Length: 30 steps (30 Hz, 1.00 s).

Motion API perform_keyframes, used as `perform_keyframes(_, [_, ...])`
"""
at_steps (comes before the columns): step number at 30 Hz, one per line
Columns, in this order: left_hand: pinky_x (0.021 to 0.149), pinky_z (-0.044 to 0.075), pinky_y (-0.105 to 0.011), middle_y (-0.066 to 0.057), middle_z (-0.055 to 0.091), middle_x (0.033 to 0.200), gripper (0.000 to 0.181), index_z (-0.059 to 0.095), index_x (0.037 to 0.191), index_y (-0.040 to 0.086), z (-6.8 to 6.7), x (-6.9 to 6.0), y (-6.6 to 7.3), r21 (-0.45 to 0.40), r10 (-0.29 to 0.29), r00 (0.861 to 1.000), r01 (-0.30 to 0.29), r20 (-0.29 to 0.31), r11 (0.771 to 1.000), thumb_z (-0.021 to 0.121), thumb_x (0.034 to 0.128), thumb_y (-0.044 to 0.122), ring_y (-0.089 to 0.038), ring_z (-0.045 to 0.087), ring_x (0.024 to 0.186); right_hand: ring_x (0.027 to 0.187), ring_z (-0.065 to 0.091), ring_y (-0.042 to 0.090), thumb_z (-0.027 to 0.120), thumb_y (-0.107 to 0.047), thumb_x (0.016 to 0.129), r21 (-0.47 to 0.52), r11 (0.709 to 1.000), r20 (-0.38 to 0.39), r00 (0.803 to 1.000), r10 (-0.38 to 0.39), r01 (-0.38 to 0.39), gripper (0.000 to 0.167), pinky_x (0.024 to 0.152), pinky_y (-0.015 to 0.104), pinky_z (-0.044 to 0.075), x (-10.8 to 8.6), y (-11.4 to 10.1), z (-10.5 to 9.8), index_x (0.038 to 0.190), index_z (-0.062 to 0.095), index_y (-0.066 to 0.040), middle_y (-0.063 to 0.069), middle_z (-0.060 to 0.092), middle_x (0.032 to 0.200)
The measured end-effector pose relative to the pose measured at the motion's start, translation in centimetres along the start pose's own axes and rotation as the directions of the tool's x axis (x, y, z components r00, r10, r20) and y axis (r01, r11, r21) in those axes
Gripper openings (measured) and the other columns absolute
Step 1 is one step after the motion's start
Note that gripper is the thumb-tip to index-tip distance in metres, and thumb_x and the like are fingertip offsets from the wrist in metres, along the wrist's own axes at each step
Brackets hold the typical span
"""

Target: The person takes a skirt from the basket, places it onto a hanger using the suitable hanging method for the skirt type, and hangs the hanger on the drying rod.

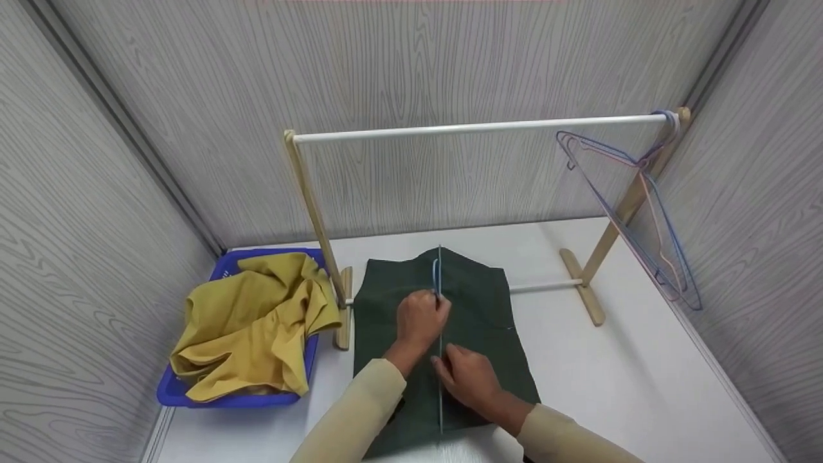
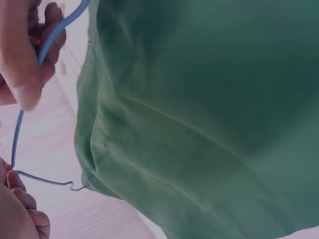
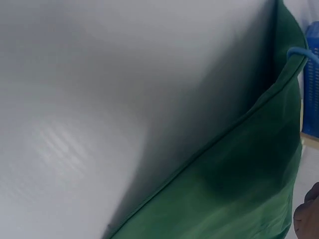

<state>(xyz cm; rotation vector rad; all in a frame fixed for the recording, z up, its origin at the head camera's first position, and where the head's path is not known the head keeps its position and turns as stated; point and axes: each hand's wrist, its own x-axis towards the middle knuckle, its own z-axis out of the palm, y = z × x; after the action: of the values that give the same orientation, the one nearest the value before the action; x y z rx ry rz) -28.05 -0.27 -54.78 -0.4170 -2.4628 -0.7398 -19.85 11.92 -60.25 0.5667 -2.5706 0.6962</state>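
Observation:
A blue wire clothes hanger (image 1: 435, 276) stands nearly edge-on over a dark green garment (image 1: 479, 296) spread on the table. My left hand (image 1: 421, 316) grips the hanger just below its hook, fingers curled. Lower down, my right hand (image 1: 470, 381) pinches the hanger with thumb and bent fingers. Two hands on the blue wire also show at the left edge of the left wrist view, beside the green cloth (image 2: 199, 109). In the right wrist view, the hanger's end (image 3: 300, 51) meets the raised edge of the garment (image 3: 249, 169).
A blue basket (image 1: 168, 393) with mustard-yellow cloth (image 1: 257, 328) stands at the left. Behind the garment is a rack with a white rail (image 1: 476, 127) and wooden legs. Several hangers (image 1: 643, 164) hang at the rail's right end. Grey wood-patterned walls enclose the white table (image 1: 643, 373).

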Motion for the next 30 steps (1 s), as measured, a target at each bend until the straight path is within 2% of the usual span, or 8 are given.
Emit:
perform_keyframes(4, [0.051,0.034,-0.024,-0.002,0.049,0.057,0.029,0.060,0.063,0.008,-0.2,0.3,0.2,-0.022,0.030,0.999,-0.031,-0.044,0.999,0.068,0.0903,0.015,-0.012,0.041,0.053,0.049,0.033,0.002,0.067,-0.017,0.092,-0.021,1.000,-0.064,0.998,0.016,-0.018,0.023,0.046,0.019,0.027,0.3,-0.7,-0.1,0.075,0.052,-0.012,-0.006,0.041,0.058])
perform_keyframes(9, [0.055,0.040,-0.028,-0.006,0.054,0.067,0.027,0.062,0.075,0.005,-0.6,0.8,0.1,-0.036,0.090,0.994,-0.092,-0.058,0.995,0.062,0.0971,0.020,-0.015,0.048,0.061,0.048,0.029,0.000,0.070,-0.011,0.088,-0.075,0.996,-0.212,0.976,-0.056,0.041,0.022,0.043,0.017,0.025,0.7,-0.6,-0.4,0.076,0.051,-0.010,-0.004,0.038,0.057])
perform_keyframes(11, [0.057,0.043,-0.030,-0.007,0.056,0.070,0.026,0.063,0.080,0.004,-0.9,0.9,0.1,-0.027,0.118,0.991,-0.120,-0.057,0.992,0.060,0.0987,0.022,-0.018,0.050,0.063,0.049,0.030,0.000,0.072,-0.009,0.087,-0.084,0.994,-0.247,0.965,-0.084,0.065,0.021,0.042,0.016,0.027,0.9,-0.3,-0.6,0.078,0.053,-0.009,-0.004,0.039,0.058])
perform_keyframes(15, [0.059,0.047,-0.034,-0.007,0.059,0.073,0.023,0.064,0.083,0.003,-1.8,1.1,-0.1,0.046,0.214,0.973,-0.211,-0.082,0.976,0.060,0.0984,0.020,-0.020,0.054,0.066,0.047,0.037,0.003,0.073,-0.007,0.084,-0.101,0.988,-0.287,0.947,-0.143,0.118,0.018,0.042,0.018,0.032,1.4,0.3,-1.3,0.082,0.055,-0.006,-0.002,0.042,0.060])
perform_keyframes(18, [0.059,0.047,-0.033,-0.007,0.060,0.074,0.021,0.066,0.083,0.005,-2.6,1.1,-0.4,0.125,0.296,0.949,-0.283,-0.105,0.951,0.062,0.0964,0.020,-0.020,0.055,0.066,0.046,0.041,0.007,0.072,-0.007,0.084,-0.120,0.982,-0.312,0.933,-0.179,0.148,0.017,0.041,0.022,0.035,1.9,0.7,-2.1,0.083,0.055,-0.005,-0.001,0.044,0.060])
perform_keyframes(22, [0.058,0.046,-0.033,-0.006,0.060,0.073,0.018,0.066,0.081,0.006,-4.0,0.9,-1.7,0.186,0.355,0.927,-0.330,-0.123,0.926,0.064,0.0944,0.019,-0.019,0.054,0.065,0.046,0.045,0.011,0.071,-0.008,0.085,-0.143,0.976,-0.325,0.923,-0.204,0.165,0.015,0.041,0.026,0.039,2.9,1.6,-3.6,0.084,0.056,-0.004,0.001,0.046,0.060])
perform_keyframes(25, [0.058,0.046,-0.033,-0.005,0.059,0.073,0.019,0.065,0.081,0.007,-5.2,0.6,-3.0,0.207,0.364,0.925,-0.336,-0.114,0.919,0.063,0.0945,0.019,-0.019,0.053,0.065,0.046,0.047,0.014,0.070,-0.008,0.085,-0.155,0.974,-0.321,0.923,-0.210,0.167,0.015,0.042,0.028,0.041,3.7,2.3,-4.9,0.085,0.056,-0.003,0.003,0.047,0.060])
perform_keyframes(30, [0.057,0.046,-0.033,-0.005,0.058,0.071,0.020,0.064,0.079,0.007,-7.3,-0.1,-5.4,0.254,0.357,0.930,-0.326,-0.085,0.910,0.063,0.0947,0.019,-0.020,0.053,0.064,0.046,0.046,0.015,0.070,-0.010,0.088,-0.173,0.973,-0.292,0.935,-0.200,0.154,0.015,0.042,0.027,0.040,4.8,3.4,-7.3,0.085,0.057,-0.003,0.004,0.046,0.060])
